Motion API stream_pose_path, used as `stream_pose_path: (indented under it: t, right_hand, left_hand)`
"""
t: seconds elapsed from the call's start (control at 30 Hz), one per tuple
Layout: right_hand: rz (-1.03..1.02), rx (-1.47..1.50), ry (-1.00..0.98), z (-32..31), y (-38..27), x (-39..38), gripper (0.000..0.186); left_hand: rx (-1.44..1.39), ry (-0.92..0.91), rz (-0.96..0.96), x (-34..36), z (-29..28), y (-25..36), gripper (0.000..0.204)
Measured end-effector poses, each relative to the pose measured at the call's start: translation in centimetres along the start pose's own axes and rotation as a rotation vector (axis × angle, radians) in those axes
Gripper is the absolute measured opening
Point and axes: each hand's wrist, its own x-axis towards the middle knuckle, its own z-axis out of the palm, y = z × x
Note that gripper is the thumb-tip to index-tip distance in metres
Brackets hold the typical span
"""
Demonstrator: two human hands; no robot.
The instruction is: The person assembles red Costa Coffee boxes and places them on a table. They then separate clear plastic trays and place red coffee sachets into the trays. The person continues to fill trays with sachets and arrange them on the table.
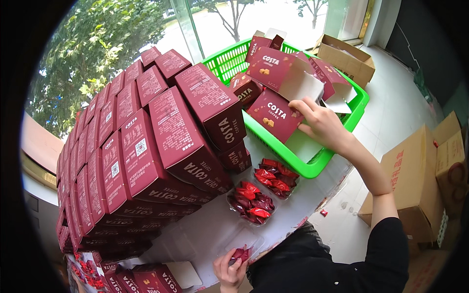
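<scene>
In the green plastic basket (312, 172), my right hand (320, 122) pinches the edge of a maroon carton (273, 116) with an open end. My left hand (229, 271), low in the picture, has its fingers closed on dark red wrapped pieces (240, 255) over a clear plastic tray (237, 239). Just beyond it on the table stand two more clear trays, the nearer tray of wrapped pieces (251, 203) and the farther tray of wrapped pieces (276, 178), filled with bright and dark red packets.
A tall stack of closed maroon cartons (141, 151) covers the table's left side. More open cartons (151, 278) lie at the lower left. Cardboard boxes (405, 180) stand on the floor to the right, another cardboard box (349, 58) behind the basket. A red packet (324, 213) lies on the floor.
</scene>
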Motion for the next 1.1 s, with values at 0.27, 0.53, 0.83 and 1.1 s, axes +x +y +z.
stream_pose_path:
  t: [0.27,0.53,0.83,1.1]
  right_hand:
    - [-0.084,0.086,0.183,-2.1,2.8,8.0,0.024]
    - [-0.243,0.341,0.223,-1.8,5.7,16.7,0.032]
    - [-0.231,0.088,-0.114,2.6,7.2,15.5,0.031]
    - [-0.03,-0.067,-0.274,-2.4,2.9,11.3,0.02]
  left_hand:
    - [-0.002,0.035,0.043,3.1,-1.1,1.3,0.051]
    - [0.014,0.081,0.034,2.7,-0.8,1.4,0.047]
    - [0.03,0.111,0.037,3.1,-0.4,1.5,0.047]
    - [0.04,0.122,0.019,2.9,-0.3,1.7,0.047]
